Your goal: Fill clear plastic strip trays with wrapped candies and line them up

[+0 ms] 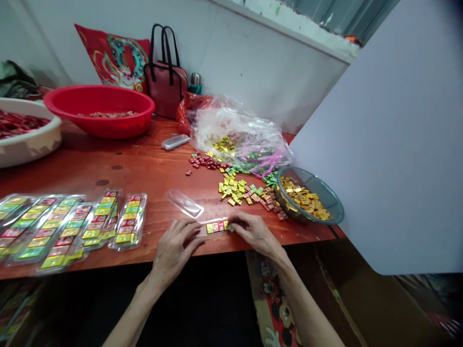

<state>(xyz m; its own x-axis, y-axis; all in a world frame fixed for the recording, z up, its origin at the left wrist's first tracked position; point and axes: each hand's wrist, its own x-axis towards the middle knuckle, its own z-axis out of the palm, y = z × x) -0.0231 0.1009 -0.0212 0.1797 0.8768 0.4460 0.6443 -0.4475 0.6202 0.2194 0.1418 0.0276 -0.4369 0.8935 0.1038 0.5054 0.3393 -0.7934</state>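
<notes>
A clear plastic tray (214, 227) lies near the front edge of the red wooden table (144, 166), partly filled with small yellow and red foil-wrapped pieces. My left hand (174, 248) rests on the tray's left end, fingers bent over it. My right hand (253, 230) pinches at the tray's right end, fingertips together on a small piece I cannot make out. A loose clear lid (183, 202) lies just behind the tray. A scatter of yellow, red and green pieces (246, 190) lies behind my right hand.
Several filled clear packs (72, 224) lie in a row at the left front. A grey bowl of gold pieces (307, 195) stands at the right. Behind are a plastic bag (238, 137), a red basin (99, 108), a white basin (25, 130), a handbag (166, 82) and a white panel (390, 144).
</notes>
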